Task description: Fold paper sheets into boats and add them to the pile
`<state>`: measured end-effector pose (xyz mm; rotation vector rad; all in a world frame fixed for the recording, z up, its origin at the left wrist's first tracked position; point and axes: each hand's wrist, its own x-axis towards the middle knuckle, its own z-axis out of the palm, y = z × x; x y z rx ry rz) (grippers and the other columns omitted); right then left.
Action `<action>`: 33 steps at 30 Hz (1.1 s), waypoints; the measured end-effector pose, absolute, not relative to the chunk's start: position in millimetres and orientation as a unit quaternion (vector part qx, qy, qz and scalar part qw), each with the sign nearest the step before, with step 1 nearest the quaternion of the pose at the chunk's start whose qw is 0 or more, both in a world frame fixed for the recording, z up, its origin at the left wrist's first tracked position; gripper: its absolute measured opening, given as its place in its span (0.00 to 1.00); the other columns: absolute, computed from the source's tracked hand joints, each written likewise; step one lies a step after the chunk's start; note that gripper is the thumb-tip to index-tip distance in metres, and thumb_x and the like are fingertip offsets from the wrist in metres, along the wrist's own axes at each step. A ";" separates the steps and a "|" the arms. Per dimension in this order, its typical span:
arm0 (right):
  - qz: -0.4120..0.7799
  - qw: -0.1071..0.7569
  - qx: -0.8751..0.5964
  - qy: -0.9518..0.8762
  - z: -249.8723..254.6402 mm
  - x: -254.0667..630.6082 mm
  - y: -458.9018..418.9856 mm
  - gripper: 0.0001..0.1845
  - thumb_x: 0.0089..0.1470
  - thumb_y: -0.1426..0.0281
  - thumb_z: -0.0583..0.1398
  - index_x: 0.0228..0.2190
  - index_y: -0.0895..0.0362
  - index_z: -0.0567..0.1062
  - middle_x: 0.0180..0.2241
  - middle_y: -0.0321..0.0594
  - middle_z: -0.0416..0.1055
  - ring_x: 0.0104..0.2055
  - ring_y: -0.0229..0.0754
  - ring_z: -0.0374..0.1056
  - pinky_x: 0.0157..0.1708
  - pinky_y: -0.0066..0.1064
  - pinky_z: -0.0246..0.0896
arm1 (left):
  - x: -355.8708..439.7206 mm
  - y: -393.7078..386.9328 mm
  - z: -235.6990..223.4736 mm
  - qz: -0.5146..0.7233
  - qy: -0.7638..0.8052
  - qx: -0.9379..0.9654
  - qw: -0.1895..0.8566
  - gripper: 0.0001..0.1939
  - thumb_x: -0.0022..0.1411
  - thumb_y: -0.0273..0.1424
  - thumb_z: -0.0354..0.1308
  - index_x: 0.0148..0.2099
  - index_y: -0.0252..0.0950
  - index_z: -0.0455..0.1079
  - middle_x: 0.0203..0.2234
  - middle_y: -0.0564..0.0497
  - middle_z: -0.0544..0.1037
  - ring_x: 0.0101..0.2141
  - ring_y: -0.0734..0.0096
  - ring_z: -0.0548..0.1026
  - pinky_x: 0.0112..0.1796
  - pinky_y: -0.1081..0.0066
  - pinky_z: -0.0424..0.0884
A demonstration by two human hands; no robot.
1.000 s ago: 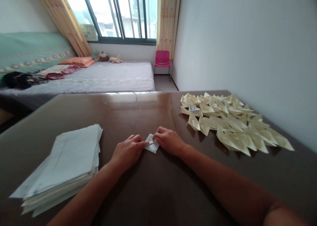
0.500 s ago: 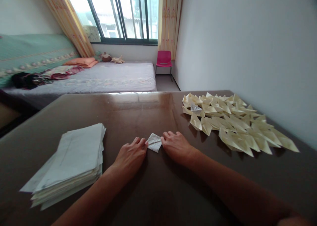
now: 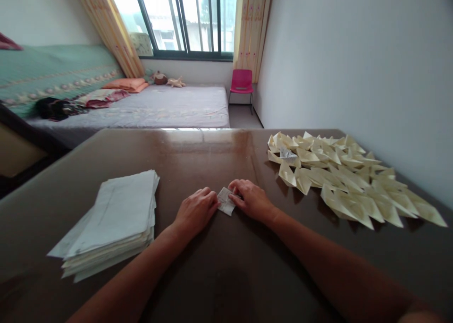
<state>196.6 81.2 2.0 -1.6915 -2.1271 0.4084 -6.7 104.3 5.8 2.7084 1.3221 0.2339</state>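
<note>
A small folded paper [image 3: 225, 203], whitish with printed marks, lies on the brown table between my hands. My left hand [image 3: 198, 208] is closed at its left corner, the fingertips pinching the edge. From the other side my right hand [image 3: 252, 199] grips the right corner between thumb and fingers, covering part of it. To the right stand several rows of cream folded paper boats [image 3: 347, 195], with one printed white boat [image 3: 288, 155] among them. A stack of loose paper sheets [image 3: 122, 205] lies left of my left hand.
The glossy brown table [image 3: 198, 167] reaches toward a bed [image 3: 177, 106] under the window. A pink chair [image 3: 242, 81] stands at the far wall. The white wall [image 3: 354, 68] runs along the table's right side.
My right hand moved off the paper's top to its right edge, then came back over the corner with thumb and fingers. My left hand stayed at the left corner. The view swung left.
</note>
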 end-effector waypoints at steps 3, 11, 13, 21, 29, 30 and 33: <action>0.145 0.191 -0.594 -0.768 0.2 195.7 82.0 0.06 0.58 0.66 0.58 0.37 0.54 0.72 0.35 0.38 0.70 0.40 0.40 0.64 0.36 0.29 0.55 | -6.1 104.7 4.0 0.102 0.460 0.878 0.091 0.11 0.67 0.39 0.47 0.43 0.40 0.67 0.38 0.51 0.73 0.35 0.68 0.73 0.36 0.71 0.67; 0.176 0.284 -0.439 -0.834 -3.8 200.4 86.9 0.06 0.59 0.69 0.57 0.35 0.54 0.75 0.45 0.42 0.69 0.49 0.41 0.62 0.50 0.35 0.57 | -8.1 116.0 -5.9 0.201 0.434 0.829 0.291 0.32 0.61 0.41 0.55 0.64 0.38 0.53 0.51 0.45 0.70 0.29 0.74 0.71 0.35 0.69 0.70; 0.190 0.317 -0.405 -0.836 -3.2 200.8 87.0 0.07 0.59 0.70 0.56 0.35 0.55 0.74 0.49 0.43 0.67 0.51 0.42 0.62 0.52 0.36 0.57 | -9.7 120.2 -7.2 0.218 0.417 0.790 0.393 0.35 0.59 0.42 0.57 0.64 0.35 0.52 0.48 0.44 0.73 0.27 0.76 0.69 0.31 0.71 0.69; 0.281 0.399 -0.345 -0.802 -1.9 196.8 85.0 0.05 0.58 0.71 0.57 0.35 0.55 0.73 0.50 0.44 0.66 0.52 0.42 0.64 0.51 0.37 0.62 | -10.8 121.6 3.3 0.221 0.355 0.653 0.632 0.32 0.52 0.42 0.65 0.55 0.31 0.66 0.35 0.48 0.75 0.32 0.73 0.71 0.31 0.75 0.66; 0.466 0.472 -0.461 -0.590 -7.3 193.5 92.2 0.27 0.47 0.62 0.66 0.46 0.55 0.65 0.44 0.43 0.71 0.44 0.42 0.69 0.37 0.33 0.68 | -7.9 116.4 11.7 0.297 0.384 0.574 0.659 0.20 0.51 0.42 0.65 0.40 0.32 0.70 0.31 0.50 0.75 0.27 0.77 0.71 0.23 0.80 0.63; 0.475 0.460 -0.462 -0.591 -8.2 193.0 92.5 0.26 0.45 0.62 0.67 0.45 0.56 0.65 0.41 0.42 0.72 0.42 0.42 0.70 0.37 0.33 0.68 | -6.6 115.7 11.1 0.304 0.384 0.564 0.665 0.21 0.51 0.42 0.65 0.42 0.32 0.69 0.35 0.49 0.76 0.29 0.75 0.72 0.25 0.79 0.65; 0.426 0.441 -0.471 -0.634 -8.0 191.2 89.7 0.17 0.49 0.64 0.65 0.39 0.56 0.68 0.34 0.37 0.73 0.35 0.39 0.69 0.34 0.30 0.65 | -2.9 114.3 6.6 0.318 0.374 0.581 0.649 0.21 0.53 0.42 0.64 0.44 0.33 0.68 0.38 0.46 0.76 0.34 0.69 0.75 0.30 0.74 0.70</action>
